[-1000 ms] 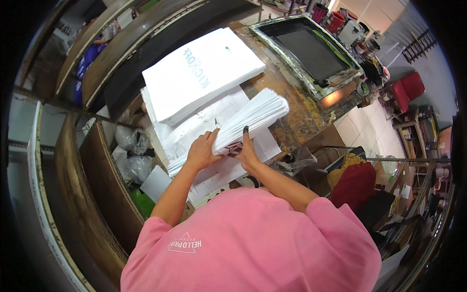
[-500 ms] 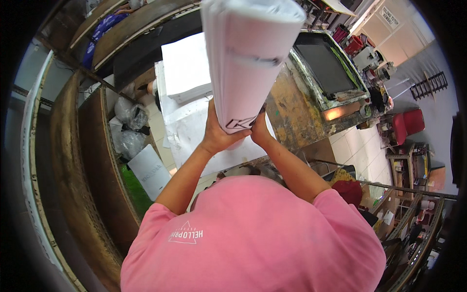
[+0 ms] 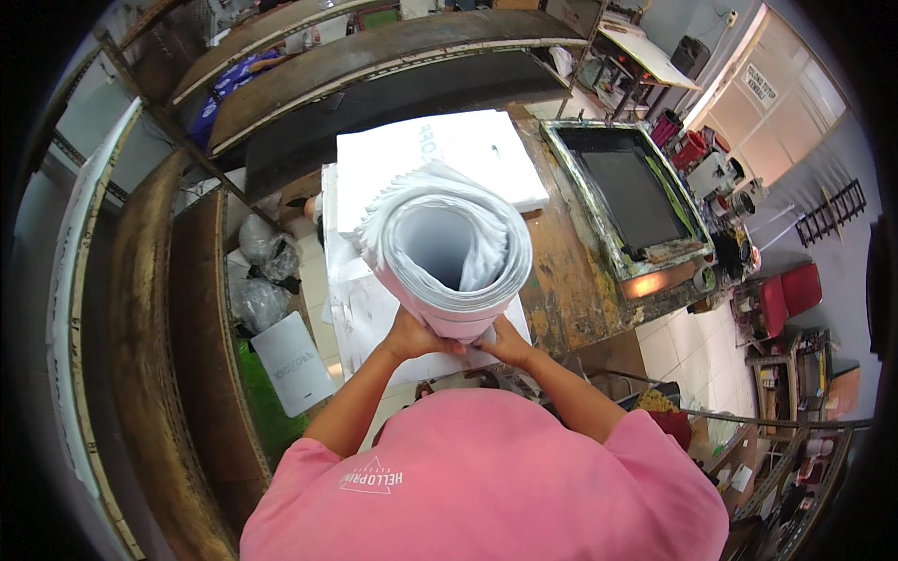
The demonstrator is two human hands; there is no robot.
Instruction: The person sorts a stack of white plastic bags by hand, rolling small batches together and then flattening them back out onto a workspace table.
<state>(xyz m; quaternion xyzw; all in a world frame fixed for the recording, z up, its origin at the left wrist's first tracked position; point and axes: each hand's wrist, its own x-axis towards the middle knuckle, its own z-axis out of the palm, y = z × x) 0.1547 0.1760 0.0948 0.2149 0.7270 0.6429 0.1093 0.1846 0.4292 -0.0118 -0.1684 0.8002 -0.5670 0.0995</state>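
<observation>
A thick roll of white sheets point(image 3: 510, 245) stands upright in front of my chest, its hollow end turned up and the layered edges fanned at its left. My left hand point(image 3: 413, 337) grips the lower left side of the roll. On the other side, my right hand point(image 3: 508, 343) is closed around its lower right. The roll hides part of the fingers. Behind it, a flat stack of white sheets point(image 3: 393, 150) with faint grey printing lies on the worn worktable point(image 3: 571, 299).
A framed printing screen point(image 3: 622, 196) lies at the table's right, with tubs and jars beyond it. Dark shelves point(image 3: 393, 84) run along the back, and more boards stand at the left. A red chair point(image 3: 776, 299) is at the far right. Plastic bags point(image 3: 262, 304) lie at the left.
The roll has come down and tipped, so its hollow end now faces up at me. Both hands still hold it. More of the stack and back shelves shows.
</observation>
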